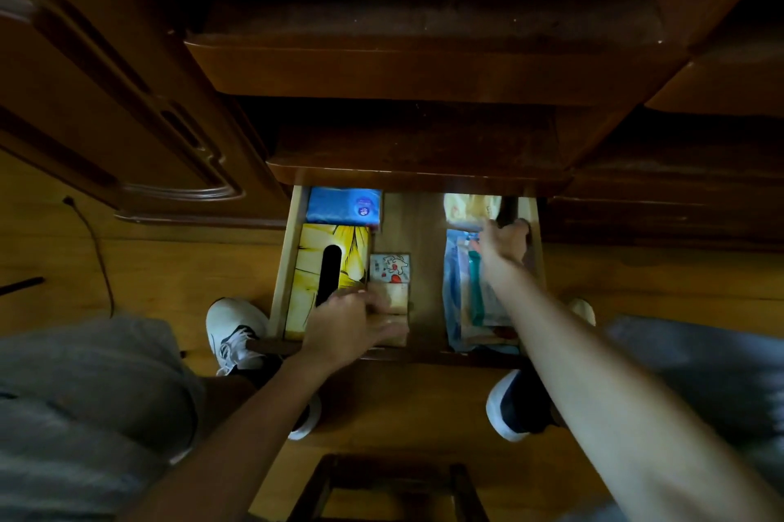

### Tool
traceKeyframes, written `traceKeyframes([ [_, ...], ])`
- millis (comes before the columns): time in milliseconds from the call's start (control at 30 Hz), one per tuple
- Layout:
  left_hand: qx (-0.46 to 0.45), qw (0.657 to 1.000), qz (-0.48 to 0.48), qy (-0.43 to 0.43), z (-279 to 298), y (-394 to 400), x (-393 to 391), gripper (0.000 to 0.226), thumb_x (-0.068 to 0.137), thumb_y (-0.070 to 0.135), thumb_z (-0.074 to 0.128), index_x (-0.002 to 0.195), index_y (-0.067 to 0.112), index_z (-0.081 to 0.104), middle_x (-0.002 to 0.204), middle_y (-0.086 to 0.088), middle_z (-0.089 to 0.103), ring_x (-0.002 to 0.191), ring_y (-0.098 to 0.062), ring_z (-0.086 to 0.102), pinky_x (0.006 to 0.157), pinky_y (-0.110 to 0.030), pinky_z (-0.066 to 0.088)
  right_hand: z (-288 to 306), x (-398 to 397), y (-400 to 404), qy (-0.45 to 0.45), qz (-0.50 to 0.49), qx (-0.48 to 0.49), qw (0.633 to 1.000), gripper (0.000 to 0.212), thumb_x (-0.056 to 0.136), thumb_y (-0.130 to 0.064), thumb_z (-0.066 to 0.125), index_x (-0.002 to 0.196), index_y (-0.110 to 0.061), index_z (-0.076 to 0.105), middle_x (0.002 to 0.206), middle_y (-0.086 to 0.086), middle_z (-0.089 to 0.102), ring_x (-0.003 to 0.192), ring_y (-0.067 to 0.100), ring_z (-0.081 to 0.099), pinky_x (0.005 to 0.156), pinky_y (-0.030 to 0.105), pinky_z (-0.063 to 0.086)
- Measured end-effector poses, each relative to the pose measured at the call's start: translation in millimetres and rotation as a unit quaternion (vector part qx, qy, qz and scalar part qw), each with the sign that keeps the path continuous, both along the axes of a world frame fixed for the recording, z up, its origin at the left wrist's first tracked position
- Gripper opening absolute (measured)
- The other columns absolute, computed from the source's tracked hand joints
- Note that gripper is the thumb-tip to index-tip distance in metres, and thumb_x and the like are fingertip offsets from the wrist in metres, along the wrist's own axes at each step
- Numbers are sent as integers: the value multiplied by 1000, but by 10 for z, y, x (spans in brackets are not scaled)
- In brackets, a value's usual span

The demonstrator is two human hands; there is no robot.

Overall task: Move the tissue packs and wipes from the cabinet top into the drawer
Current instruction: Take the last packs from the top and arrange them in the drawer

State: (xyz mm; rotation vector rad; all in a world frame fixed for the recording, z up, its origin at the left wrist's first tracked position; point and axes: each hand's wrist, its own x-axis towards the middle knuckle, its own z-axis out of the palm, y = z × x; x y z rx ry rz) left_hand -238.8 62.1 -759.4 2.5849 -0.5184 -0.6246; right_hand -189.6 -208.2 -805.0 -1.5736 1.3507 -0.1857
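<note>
The wooden drawer stands pulled out below the cabinet top. At its back left lies a blue tissue pack. In front of it sits a yellow tissue box with a dark slot. Beside the box lie small tissue packs, one with a red and white print. My left hand rests on the nearest small packs, blurred. On the right side lie wipes packs and a yellow pack at the back. My right hand reaches onto the yellow pack's front edge; its grip is unclear.
Dark wooden cabinet doors stand to the left, more cabinet fronts to the right. My two shoes rest on the yellow wood floor by the drawer front. A wooden stool stands below me. A cable runs along the floor at left.
</note>
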Motion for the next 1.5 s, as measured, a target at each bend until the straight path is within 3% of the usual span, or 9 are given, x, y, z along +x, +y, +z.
traceKeyframes([
  [267,90,984,-149,24,206,-39,-63,55,70,79,64,91,29,70,95,11,70,88,-11,65,82,-36,54,464,-364,97,-8,126,-25,992,41,99,-16,62,139,-13,52,131,10,64,110,27,69,90,46,60],
  [400,39,996,-79,-22,671,-142,106,50,79,78,55,98,34,70,91,14,69,76,0,61,69,-26,55,1154,-418,101,-78,180,-32,980,17,100,-14,62,116,-17,70,98,-1,72,72,8,72,58,23,61],
  [633,-23,961,-32,-275,2432,-424,710,48,82,80,47,92,38,69,78,19,62,75,-7,62,58,-27,41,3020,-439,35,-243,326,-130,904,20,97,-12,60,99,-27,74,90,-8,77,59,13,68,47,19,47],
  [833,-126,900,-11,-416,3774,-736,1114,42,91,65,45,83,32,70,67,10,65,61,-13,58,50,-25,37,4337,-164,-299,-330,310,-307,837,23,97,-16,61,89,-35,72,85,-17,75,52,7,65,58,16,50],
  [967,-143,884,-14,-445,4274,-1013,1450,32,95,53,49,88,31,71,71,9,65,63,-13,56,50,-23,34,4771,223,-690,-263,267,-418,827,11,96,-29,63,100,-37,71,99,-18,73,92,3,68,80,29,54],
  [1100,-124,893,-50,-430,4476,-1316,1901,24,92,46,53,96,31,72,92,8,65,84,-17,62,63,-30,42,4866,543,-1037,-75,346,-443,824,35,97,-36,62,131,-31,62,130,-6,65,123,18,58,97,39,51],
  [1200,-96,906,-65,-407,4503,-1599,2264,26,92,48,54,105,33,70,104,8,64,95,-17,62,69,-31,44,4856,753,-1183,-7,359,-522,774,32,95,-47,61,122,-33,69,123,-7,70,113,18,63,82,33,51],
  [1333,-66,922,-85,-373,4484,-2040,2745,29,94,51,54,113,33,67,113,6,63,97,-17,61,71,-32,42,4968,1189,-1460,-25,330,-488,808,27,95,-48,60,118,-36,68,114,-11,71,100,13,65,64,26,39],
  [1500,-91,926,-83,-356,4451,-2661,3259,33,95,49,55,121,32,63,121,2,61,105,-20,61,79,-34,47,5086,1882,-2122,14,220,-492,842,59,93,-47,63,145,-26,45,146,8,49,133,32,47,94,44,47],
])
